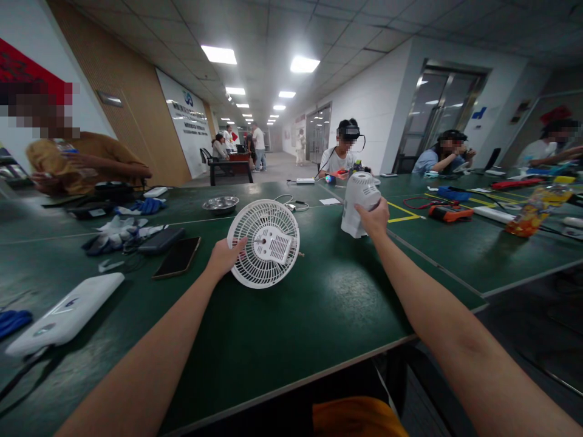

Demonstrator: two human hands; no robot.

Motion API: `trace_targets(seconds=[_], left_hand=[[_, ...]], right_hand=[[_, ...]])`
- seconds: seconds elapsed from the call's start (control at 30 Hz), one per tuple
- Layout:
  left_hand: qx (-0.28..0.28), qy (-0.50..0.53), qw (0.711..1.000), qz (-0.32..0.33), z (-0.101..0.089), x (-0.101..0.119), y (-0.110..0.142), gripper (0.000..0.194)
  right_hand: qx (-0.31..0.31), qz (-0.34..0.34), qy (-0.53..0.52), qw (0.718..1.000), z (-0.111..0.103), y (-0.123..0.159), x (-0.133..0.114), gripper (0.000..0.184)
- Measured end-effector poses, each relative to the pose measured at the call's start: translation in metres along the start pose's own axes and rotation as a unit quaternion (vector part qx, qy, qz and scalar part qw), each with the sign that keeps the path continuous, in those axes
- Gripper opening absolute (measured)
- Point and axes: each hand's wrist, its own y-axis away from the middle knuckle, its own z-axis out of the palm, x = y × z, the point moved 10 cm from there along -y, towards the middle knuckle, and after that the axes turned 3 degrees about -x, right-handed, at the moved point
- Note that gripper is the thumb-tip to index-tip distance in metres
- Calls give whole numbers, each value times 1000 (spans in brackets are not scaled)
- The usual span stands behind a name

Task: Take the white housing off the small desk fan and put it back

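My left hand (226,257) grips the left rim of a round white fan grille (272,274), its thumb lying over the slats. The grille is tilted up above the green table (291,340), and a vented plate sits at its centre. To the right, my right hand (376,217) is closed around a white fan base (354,209) with a rounded, slotted motor housing on top. Fan base and grille are apart from each other. The fingers behind both parts are partly hidden.
A metal bowl (221,204) and a white cable (298,204) lie behind the grille. On the left are a phone (177,257), a dark power bank (162,241), gloves (122,230) and a white device (68,312). An orange multimeter (450,212) and a bottle (537,209) stand right. Several people sit around.
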Motion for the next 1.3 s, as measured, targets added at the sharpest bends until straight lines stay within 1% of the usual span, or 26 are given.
trace_targets(seconds=[0.1, 0.23, 0.4, 0.5, 0.6, 0.67, 0.73, 0.8, 0.83, 0.87, 0.93, 1.03, 1.13, 1.2, 1.3], left_hand=[[-12, 0, 1000, -6, 2, -2, 0, 43], [-13, -12, 1000, 4, 2, -2, -1, 44], [-7, -11, 1000, 0, 2, -4, -2, 46], [-15, -7, 1000, 1, 3, -3, -2, 47], [-11, -7, 1000, -1, 2, -3, -1, 47], [-9, -4, 1000, -2, 2, -3, 0, 48], [-19, 3, 1000, -5, 4, -3, 1, 48], [-21, 7, 1000, -10, 4, -3, 1, 48], [-19, 9, 1000, -12, 4, -3, 1, 47], [-15, 10, 1000, -13, 3, -3, 1, 45], [-8, 14, 1000, -11, 2, -2, 1, 41], [1, 15, 1000, -4, 1, 2, 2, 35], [-5, 8, 1000, 2, 2, 7, 4, 34], [-8, 3, 1000, 0, 2, 9, 6, 35], [-9, 3, 1000, -1, 1, 10, 8, 36]], right_hand=[[2, -6, -36, 999, -1, 0, 1, 75], [16, -2, -65, 998, -5, 3, 0, 76], [24, 23, -67, 997, -8, 4, 2, 74], [44, 31, -62, 997, -13, 4, 2, 72], [78, -7, -47, 996, -23, 7, -13, 76], [99, -55, -42, 993, -30, 11, -33, 79], [98, -103, -59, 988, -32, 20, -56, 81], [54, -141, -100, 984, -23, 31, -78, 80], [17, -151, -119, 981, -14, 39, -87, 77], [-33, -157, -132, 978, -1, 47, -96, 73], [-123, -143, -131, 973, 26, 67, -104, 66], [-233, -111, -80, 963, 68, 97, -103, 63], [-302, -90, -20, 949, 98, 119, -96, 65], [-326, -77, 13, 942, 109, 125, -90, 67], [-345, -60, 53, 935, 118, 126, -82, 71]])
